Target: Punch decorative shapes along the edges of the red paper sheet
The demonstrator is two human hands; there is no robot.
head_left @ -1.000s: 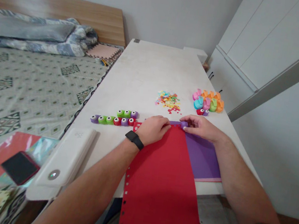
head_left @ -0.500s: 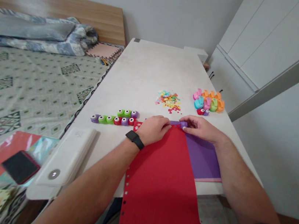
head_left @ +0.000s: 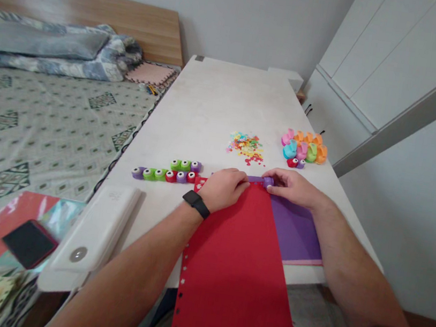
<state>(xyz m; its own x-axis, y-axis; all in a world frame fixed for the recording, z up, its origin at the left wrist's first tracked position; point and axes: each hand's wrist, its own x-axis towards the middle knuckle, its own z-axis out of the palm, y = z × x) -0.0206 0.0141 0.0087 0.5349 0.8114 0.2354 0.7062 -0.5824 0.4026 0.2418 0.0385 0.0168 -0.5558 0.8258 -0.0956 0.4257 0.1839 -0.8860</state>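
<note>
A red paper sheet [head_left: 240, 264] lies over the table's near edge and hangs toward my lap; small shapes are punched along its left side and far edge. My left hand [head_left: 225, 187] is closed on the sheet near its far edge, thumb on top. At the sheet's far right corner my right hand [head_left: 290, 186] grips a small purple craft punch [head_left: 267, 183] between thumb and fingers. Under the red sheet, purple paper [head_left: 298, 229] shows on the right. Beyond the hands lies a pile of colourful punched-out paper shapes [head_left: 247, 146].
Several small craft punches [head_left: 160, 175] stand in rows left of the sheet. Larger coloured punches [head_left: 305, 147] cluster at right. A white laminator-like device [head_left: 94, 233] sits at the table's left edge. A phone [head_left: 30, 243] rests on the bed beside it.
The red sheet's hanging lower part has shifted very slightly. Both hands keep their places, the right still at the purple craft punch.
</note>
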